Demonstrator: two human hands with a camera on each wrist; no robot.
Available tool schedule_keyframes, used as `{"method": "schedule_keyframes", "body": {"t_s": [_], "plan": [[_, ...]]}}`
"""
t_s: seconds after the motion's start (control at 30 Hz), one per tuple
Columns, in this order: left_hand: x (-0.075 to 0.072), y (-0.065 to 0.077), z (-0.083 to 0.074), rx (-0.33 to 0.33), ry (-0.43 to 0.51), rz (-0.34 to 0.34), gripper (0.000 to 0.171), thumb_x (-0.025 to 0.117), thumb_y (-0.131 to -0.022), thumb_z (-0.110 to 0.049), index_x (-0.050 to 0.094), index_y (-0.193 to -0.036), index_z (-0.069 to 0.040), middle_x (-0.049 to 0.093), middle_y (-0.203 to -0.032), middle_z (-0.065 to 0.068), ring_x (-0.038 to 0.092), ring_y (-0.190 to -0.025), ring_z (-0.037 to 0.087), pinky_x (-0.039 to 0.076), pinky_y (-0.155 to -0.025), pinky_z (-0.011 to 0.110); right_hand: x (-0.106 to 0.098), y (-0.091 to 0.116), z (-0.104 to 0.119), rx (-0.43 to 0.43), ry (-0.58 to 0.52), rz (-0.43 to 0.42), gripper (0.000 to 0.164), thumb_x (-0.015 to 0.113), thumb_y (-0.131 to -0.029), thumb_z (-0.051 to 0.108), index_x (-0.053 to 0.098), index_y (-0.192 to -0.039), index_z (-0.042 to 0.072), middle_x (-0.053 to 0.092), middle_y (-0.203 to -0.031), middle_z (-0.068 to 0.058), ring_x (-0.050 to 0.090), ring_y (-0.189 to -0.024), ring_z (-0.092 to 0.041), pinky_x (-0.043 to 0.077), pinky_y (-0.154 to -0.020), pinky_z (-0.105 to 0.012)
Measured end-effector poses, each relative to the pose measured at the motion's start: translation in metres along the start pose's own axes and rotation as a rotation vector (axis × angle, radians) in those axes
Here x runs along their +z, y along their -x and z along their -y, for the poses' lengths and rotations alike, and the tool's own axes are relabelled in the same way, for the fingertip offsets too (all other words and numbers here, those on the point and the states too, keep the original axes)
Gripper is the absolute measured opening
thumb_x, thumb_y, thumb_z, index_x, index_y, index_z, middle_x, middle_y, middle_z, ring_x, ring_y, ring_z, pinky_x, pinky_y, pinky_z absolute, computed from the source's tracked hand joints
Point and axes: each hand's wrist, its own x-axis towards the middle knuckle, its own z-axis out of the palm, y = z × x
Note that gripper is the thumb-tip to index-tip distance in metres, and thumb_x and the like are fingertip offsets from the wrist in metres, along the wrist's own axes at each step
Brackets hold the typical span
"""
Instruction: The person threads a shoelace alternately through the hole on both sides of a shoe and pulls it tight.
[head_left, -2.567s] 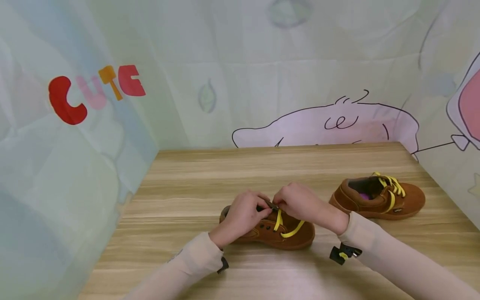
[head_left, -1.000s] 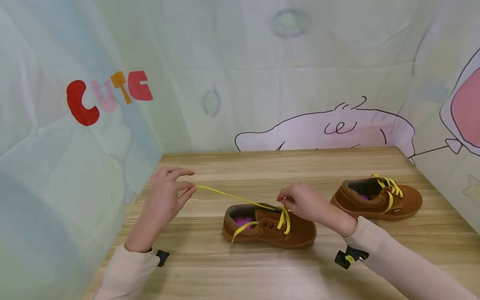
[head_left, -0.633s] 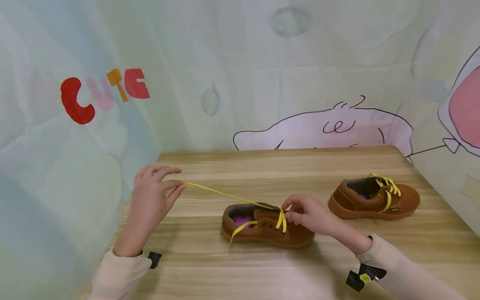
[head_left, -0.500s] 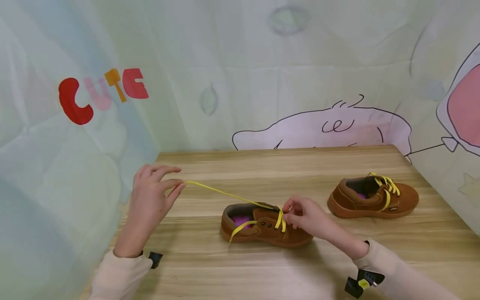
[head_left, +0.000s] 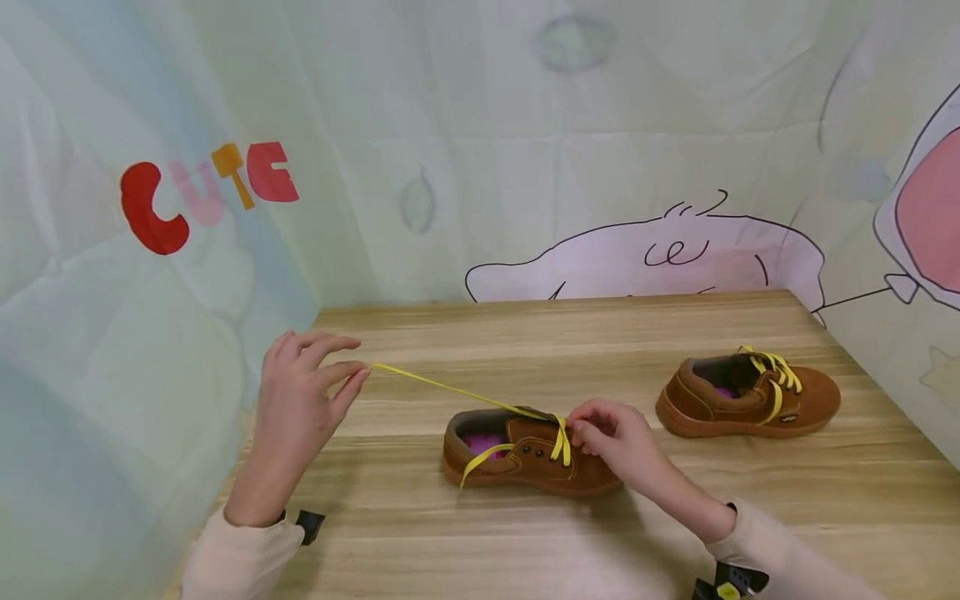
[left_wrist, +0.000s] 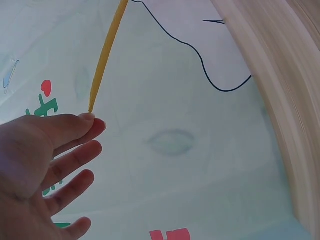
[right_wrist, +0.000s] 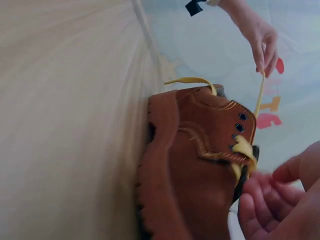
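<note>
A brown shoe (head_left: 592, 479) with a purple patch inside lies side-on on the table, toe to the right. My left hand (head_left: 296, 400) pinches the end of its yellow shoelace (head_left: 450, 388) between thumb and index finger, the other fingers spread. That lace runs taut from the shoe's top to the left. The other lace end (head_left: 483, 462) hangs over the shoe's near side. At the lacing, the fingers of my right hand (head_left: 626, 442) are curled with thumb near index finger. In the right wrist view they are close to the lace loops (right_wrist: 245, 149); whether they grip any is unclear.
A second brown shoe (head_left: 813, 400) with yellow laces threaded stands to the right, beyond my right hand. The wood-grain table (head_left: 420, 533) is enclosed by printed cloth (head_left: 375, 167) at the back and sides.
My left hand has drawn the lace out leftward from the shoe and then kept nearly still. Over the last half second my right hand's thumb and index finger have come closer together at the lacing.
</note>
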Motion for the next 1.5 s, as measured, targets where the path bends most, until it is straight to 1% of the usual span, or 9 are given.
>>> {"method": "schedule_keyframes", "body": {"t_s": [0.1,0.23,0.43,0.63,0.8,1.03,1.2,1.3,1.5], "plan": [[-0.001,0.001,0.001,0.008,-0.003,-0.006,0.01,0.086,-0.071,-0.005,0.079,-0.075,-0.001,0.073,-0.101,0.013,0.06,-0.097,0.036,0.042,-0.091,0.057,-0.002,0.009,-0.008,0.005,0.019,0.004,0.026,0.067,-0.093,0.011,0.063,-0.117,0.003,0.067,-0.108,-0.013,0.061,-0.087,-0.008,0.053,-0.074,-0.022],[-0.005,0.003,0.003,0.011,-0.022,-0.017,0.009,0.085,-0.071,-0.005,0.078,-0.074,0.0,0.074,-0.101,0.012,0.06,-0.097,0.037,0.041,-0.093,0.06,0.0,0.016,-0.014,-0.101,0.2,0.068,0.054,0.077,-0.086,0.018,0.056,-0.134,0.006,0.059,-0.129,-0.011,0.058,-0.109,-0.02,0.053,-0.086,-0.025],[-0.023,0.003,0.001,0.002,0.013,-0.032,0.005,0.083,-0.072,-0.002,0.078,-0.074,-0.001,0.074,-0.101,0.012,0.059,-0.103,0.039,0.034,-0.102,0.067,0.004,0.019,-0.015,-0.163,0.338,0.069,0.061,0.079,-0.083,0.017,0.054,-0.137,0.004,0.057,-0.135,-0.012,0.053,-0.118,-0.025,0.054,-0.089,-0.027],[-0.051,-0.01,-0.026,0.092,0.201,0.069,0.048,0.052,-0.1,-0.041,0.075,-0.073,-0.009,0.069,-0.107,0.009,0.054,-0.108,0.034,0.035,-0.104,0.052,-0.005,0.014,-0.001,-0.186,0.301,0.031,0.05,0.073,-0.089,0.019,0.057,-0.136,0.011,0.059,-0.129,-0.006,0.059,-0.106,-0.02,0.053,-0.085,-0.027],[-0.062,-0.025,-0.07,0.172,0.391,0.043,0.04,0.051,-0.1,-0.038,0.069,-0.071,-0.017,0.066,-0.105,0.003,0.052,-0.106,0.029,0.031,-0.111,0.034,-0.004,0.007,0.035,-0.359,0.255,-0.039,0.035,0.07,-0.092,0.016,0.066,-0.127,0.017,0.062,-0.12,0.0,0.061,-0.098,-0.019,0.054,-0.077,-0.026],[-0.056,-0.047,-0.123,0.329,0.356,-0.089,0.035,0.053,-0.099,-0.026,0.068,-0.07,-0.015,0.067,-0.101,0.003,0.058,-0.099,0.025,0.041,-0.101,0.056,0.003,-0.009,0.084,-0.638,0.088,0.18,0.023,0.064,-0.095,0.011,0.071,-0.115,0.019,0.067,-0.119,-0.001,0.062,-0.11,-0.013,0.052,-0.092,-0.032],[-0.035,-0.049,-0.132,0.278,0.457,-0.158,0.03,0.058,-0.099,-0.023,0.069,-0.073,-0.012,0.068,-0.094,0.003,0.058,-0.093,0.023,0.047,-0.093,0.046,-0.008,-0.013,0.098,-0.582,-0.151,0.348,0.015,0.056,-0.098,0.005,0.071,-0.098,0.009,0.071,-0.095,-0.001,0.062,-0.091,-0.011,0.052,-0.081,-0.028],[-0.007,-0.038,-0.132,0.151,0.507,-0.03,0.022,0.062,-0.097,-0.022,0.071,-0.079,-0.013,0.069,-0.091,-0.001,0.06,-0.089,0.017,0.051,-0.083,0.031,-0.017,-0.012,0.103,-0.499,-0.293,0.402,0.018,0.05,-0.102,0.006,0.067,-0.098,0.001,0.069,-0.094,0.005,0.061,-0.09,-0.009,0.052,-0.081,-0.027],[0.062,-0.004,-0.135,-0.085,0.465,0.586,0.014,0.067,-0.094,-0.03,0.074,-0.101,-0.019,0.07,-0.098,-0.008,0.063,-0.093,0.009,0.053,-0.08,0.025,-0.031,-0.008,0.117,-0.472,-0.433,0.428,0.02,0.048,-0.103,0.009,0.061,-0.094,-0.004,0.065,-0.087,0.008,0.062,-0.082,-0.009,0.055,-0.077,-0.027]]}}
